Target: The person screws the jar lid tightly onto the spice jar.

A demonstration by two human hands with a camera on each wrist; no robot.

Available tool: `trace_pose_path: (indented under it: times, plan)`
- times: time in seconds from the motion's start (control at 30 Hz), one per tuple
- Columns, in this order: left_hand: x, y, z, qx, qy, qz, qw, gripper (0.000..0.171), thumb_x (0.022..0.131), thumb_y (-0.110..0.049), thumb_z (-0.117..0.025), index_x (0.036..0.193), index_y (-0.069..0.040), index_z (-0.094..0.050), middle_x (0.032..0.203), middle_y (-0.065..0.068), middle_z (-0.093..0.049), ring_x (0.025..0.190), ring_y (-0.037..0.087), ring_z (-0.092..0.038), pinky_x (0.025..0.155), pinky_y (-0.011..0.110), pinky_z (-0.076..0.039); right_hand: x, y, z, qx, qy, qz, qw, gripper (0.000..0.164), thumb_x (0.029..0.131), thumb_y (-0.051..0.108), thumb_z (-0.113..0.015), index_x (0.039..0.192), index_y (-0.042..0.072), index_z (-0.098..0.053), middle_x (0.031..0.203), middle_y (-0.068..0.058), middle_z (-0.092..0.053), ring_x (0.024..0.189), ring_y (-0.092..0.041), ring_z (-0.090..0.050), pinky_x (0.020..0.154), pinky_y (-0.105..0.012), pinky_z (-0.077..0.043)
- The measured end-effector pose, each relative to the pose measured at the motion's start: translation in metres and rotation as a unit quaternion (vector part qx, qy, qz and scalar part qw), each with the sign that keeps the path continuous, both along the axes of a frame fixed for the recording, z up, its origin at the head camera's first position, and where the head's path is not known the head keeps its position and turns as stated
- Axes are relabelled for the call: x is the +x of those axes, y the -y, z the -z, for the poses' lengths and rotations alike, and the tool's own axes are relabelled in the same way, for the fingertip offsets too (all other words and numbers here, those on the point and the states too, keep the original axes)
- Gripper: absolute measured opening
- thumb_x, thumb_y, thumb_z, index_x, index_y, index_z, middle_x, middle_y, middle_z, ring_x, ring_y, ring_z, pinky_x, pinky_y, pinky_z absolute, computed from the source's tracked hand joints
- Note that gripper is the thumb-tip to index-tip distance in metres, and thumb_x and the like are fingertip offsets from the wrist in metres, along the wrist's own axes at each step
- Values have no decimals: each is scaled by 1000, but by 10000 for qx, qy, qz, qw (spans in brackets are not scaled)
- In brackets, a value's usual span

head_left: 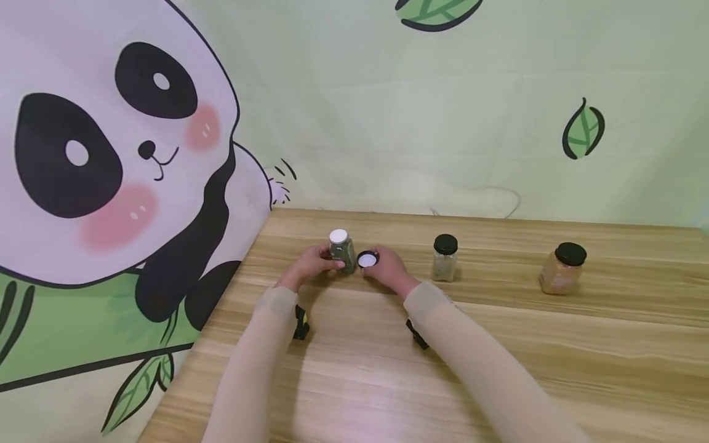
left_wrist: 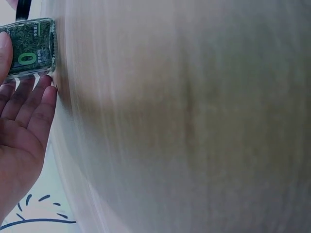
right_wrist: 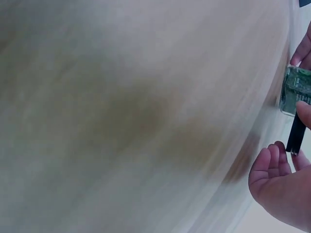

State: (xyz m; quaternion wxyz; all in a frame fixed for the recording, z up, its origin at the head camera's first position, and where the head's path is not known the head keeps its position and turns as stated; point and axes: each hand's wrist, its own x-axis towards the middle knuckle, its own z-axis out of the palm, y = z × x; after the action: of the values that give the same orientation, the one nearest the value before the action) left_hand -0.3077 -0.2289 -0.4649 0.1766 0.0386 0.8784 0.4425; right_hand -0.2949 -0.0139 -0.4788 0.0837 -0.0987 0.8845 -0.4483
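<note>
A glass jar of green dried leaves (head_left: 343, 253) with a white top stands on the table at the left. My left hand (head_left: 312, 266) grips it from the left, thumb across its front. In the left wrist view the same jar (left_wrist: 34, 48) shows a green "0" on its label. Just right of the jar, my right hand (head_left: 388, 269) pinches a black lid (head_left: 367, 259) by its edge, its white inside facing the head camera. Seen edge-on in the right wrist view, the lid (right_wrist: 296, 133) is a dark band between thumb and fingers.
Right of the hands stands a clear jar with a black lid (head_left: 445, 258). Farther right is a squat jar of orange-tan contents, also black-lidded (head_left: 562, 269). The wooden table (head_left: 354, 369) meets a panda-printed cloth (head_left: 388, 123) at the back and left.
</note>
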Motion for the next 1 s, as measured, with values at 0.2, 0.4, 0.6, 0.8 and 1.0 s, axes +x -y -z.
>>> trace_pose_path:
  times: [0.2,0.4,0.6,0.8,1.0]
  plan:
    - [-2,0,3,-62,-43,76,9999,60,98,-20,-70,149,2,-48,150,25,-54,143,41,-49,124,51,-34,0,-6,-9,-161,68,-31,9998,58,89,10,-75,141,-4,-52,135,-26,-64,125,-38,-61,110,-48,-49]
    - [-2,1,3,-78,10,61,10000,62,98,-22,-70,151,-1,-46,152,24,-53,144,41,-48,124,53,-33,6,-6,-26,-391,-149,-143,9990,53,90,10,-75,138,-2,-55,128,-22,-67,112,-33,-64,97,-43,-54]
    - [-1,1,2,69,-20,7,10000,56,98,-20,-69,147,0,-51,148,23,-57,140,40,-52,123,52,-37,9,-2,-35,-481,-435,-101,9978,50,89,12,-76,135,0,-60,123,-20,-70,100,-26,-64,83,-32,-54]
    - [0,-1,1,47,-5,-19,10000,54,99,-20,-69,146,-1,-52,148,23,-57,140,39,-53,123,51,-37,11,2,-38,-453,-526,-106,9975,47,90,14,-76,133,1,-62,122,-18,-70,99,-25,-61,85,-33,-52]
    - [-1,1,2,-28,-46,-15,10000,52,99,-21,-69,145,-1,-54,148,23,-58,140,38,-53,123,51,-37,12,3,-41,-541,-625,-108,9965,44,90,14,-77,130,1,-64,118,-17,-70,95,-23,-59,79,-27,-47]
